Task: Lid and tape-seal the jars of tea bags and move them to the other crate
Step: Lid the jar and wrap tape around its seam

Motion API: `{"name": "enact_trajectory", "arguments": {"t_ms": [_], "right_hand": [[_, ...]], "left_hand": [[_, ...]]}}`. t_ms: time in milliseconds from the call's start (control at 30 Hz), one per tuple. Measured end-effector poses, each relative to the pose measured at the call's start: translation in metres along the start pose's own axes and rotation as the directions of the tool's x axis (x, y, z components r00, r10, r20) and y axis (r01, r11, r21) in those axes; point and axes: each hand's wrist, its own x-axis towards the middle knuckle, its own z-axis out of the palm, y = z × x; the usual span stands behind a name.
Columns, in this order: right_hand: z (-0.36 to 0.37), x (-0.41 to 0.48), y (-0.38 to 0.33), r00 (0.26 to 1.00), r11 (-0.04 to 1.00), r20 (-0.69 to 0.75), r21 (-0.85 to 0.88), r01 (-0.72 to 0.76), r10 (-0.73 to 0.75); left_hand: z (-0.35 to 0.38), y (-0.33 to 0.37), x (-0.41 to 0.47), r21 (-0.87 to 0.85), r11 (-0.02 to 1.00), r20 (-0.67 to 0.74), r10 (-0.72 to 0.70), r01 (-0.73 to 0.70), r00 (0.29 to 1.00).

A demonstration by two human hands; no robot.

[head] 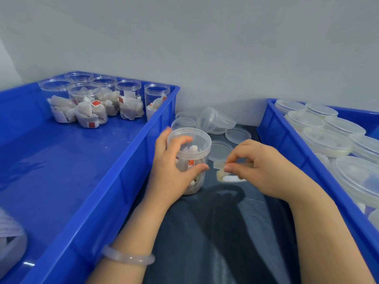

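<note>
A plain, pale grey wall filled the upper half of the view, unmarked and evenly lit (a lighter panel met it at the far left edge). Below it stretched a dark work surface with a dull sheen, and soft-edged shadows lay across its near part.

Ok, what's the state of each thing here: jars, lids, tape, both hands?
Held jar: lidded, upright, gripped by the left hand.
Tape: pinched by the right hand, beside the held jar.
Left-crate jars: open, no lids, tea bags inside.
Right-crate jars: lidded.
Loose lids: off any jar, lying behind the held jar.
</note>
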Motion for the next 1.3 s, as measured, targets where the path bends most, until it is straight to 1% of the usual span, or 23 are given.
{"name": "enact_trajectory", "arguments": {"t_ms": [67,100,167,233,300,400,500,700,833,900,933,967,1000,1033,1067,1100,1133,1167,1200,1233,1300], "right_hand": [[0.002,0.007,-0.003,0.998,0.998,0.046,0.045,0.041,-0.043],[0.003,0.009,-0.004,0.996,0.996,0.046,0.056,0.075,-0.078],[0.003,0.009,-0.006,0.988,0.984,0.019,0.09,0.153,-0.155],[-0.001,0.008,-0.008,0.977,0.969,-0.006,0.128,0.213,-0.214],[-0.005,0.007,-0.01,0.969,0.955,-0.02,0.165,0.246,-0.246],[-0.004,0.006,-0.013,0.964,0.943,-0.022,0.2,0.266,-0.267],[0.003,0.008,-0.019,0.956,0.936,-0.011,0.196,0.291,-0.294],[0.007,0.006,-0.028,0.963,0.952,-0.026,0.147,0.269,-0.268],[0.014,0.004,-0.03,0.968,0.965,-0.091,0.102,0.242,-0.233],[0.017,0.004,-0.028,0.975,0.976,-0.118,0.082,0.2,-0.19],[0.017,0.004,-0.027,0.985,0.986,-0.107,0.077,0.146,-0.137],[0.016,0.004,-0.026,0.996,0.993,-0.056,0.086,0.077,-0.072],[0.014,0.004,-0.025,0.999,0.991,0.04,0.133,0.017,-0.022],[0.012,0.002,-0.024,0.989,0.973,0.147,0.231,-0.024,-0.01],[0.01,0.001,-0.022,0.975,0.931,0.223,0.359,-0.06,-0.024],[0.007,0.0,-0.02,0.968,0.876,0.248,0.476,-0.081,-0.046],[0.004,-0.001,-0.017,0.97,0.829,0.237,0.554,-0.083,-0.062],[0.001,-0.002,-0.015,0.975,0.808,0.212,0.584,-0.074,-0.064],[-0.002,-0.002,-0.013,0.982,0.812,0.181,0.581,-0.06,-0.057],[-0.003,-0.002,-0.012,0.988,0.834,0.144,0.55,-0.041,-0.046],[-0.006,-0.002,-0.012,0.997,0.912,0.058,0.409,0.013,-0.04]], "left_hand": [[-0.006,-0.008,0.001,-0.06,0.998,-0.009,0.014,-0.015,1.0],[-0.008,-0.01,0.0,-0.14,0.99,0.016,-0.017,0.019,1.0],[-0.013,-0.01,-0.003,-0.316,0.944,0.06,-0.075,0.09,0.995],[-0.017,-0.008,-0.005,-0.398,0.911,0.091,-0.074,0.105,0.993],[-0.018,-0.004,-0.006,-0.389,0.915,0.108,-0.072,0.109,0.991],[-0.014,0.001,-0.006,-0.339,0.924,0.092,-0.156,0.178,0.983],[-0.011,0.006,-0.006,-0.323,0.925,0.087,-0.183,0.202,0.979],[-0.016,0.003,-0.008,-0.422,0.883,0.086,-0.19,0.209,0.978],[-0.015,0.005,-0.007,-0.509,0.838,0.071,-0.188,0.198,0.98],[-0.016,0.005,-0.007,-0.537,0.82,0.055,-0.2,0.198,0.978],[-0.015,0.004,-0.007,-0.552,0.81,0.046,-0.21,0.2,0.977],[-0.016,0.004,-0.007,-0.566,0.798,0.042,-0.222,0.206,0.974],[-0.016,0.003,-0.007,-0.58,0.785,0.043,-0.236,0.216,0.971],[-0.017,0.002,-0.007,-0.596,0.77,0.047,-0.249,0.227,0.967],[-0.017,-0.001,-0.007,-0.611,0.755,0.051,-0.263,0.238,0.963],[-0.018,-0.003,-0.006,-0.626,0.739,0.054,-0.279,0.251,0.959],[-0.018,-0.005,-0.006,-0.64,0.721,0.058,-0.297,0.264,0.953],[-0.018,-0.006,-0.006,-0.653,0.706,0.063,-0.309,0.273,0.949],[-0.018,-0.007,-0.006,-0.661,0.698,0.066,-0.313,0.276,0.948],[-0.018,-0.007,-0.006,-0.659,0.7,0.067,-0.308,0.274,0.949],[-0.018,-0.006,-0.006,-0.636,0.724,0.069,-0.289,0.266,0.955]]}}
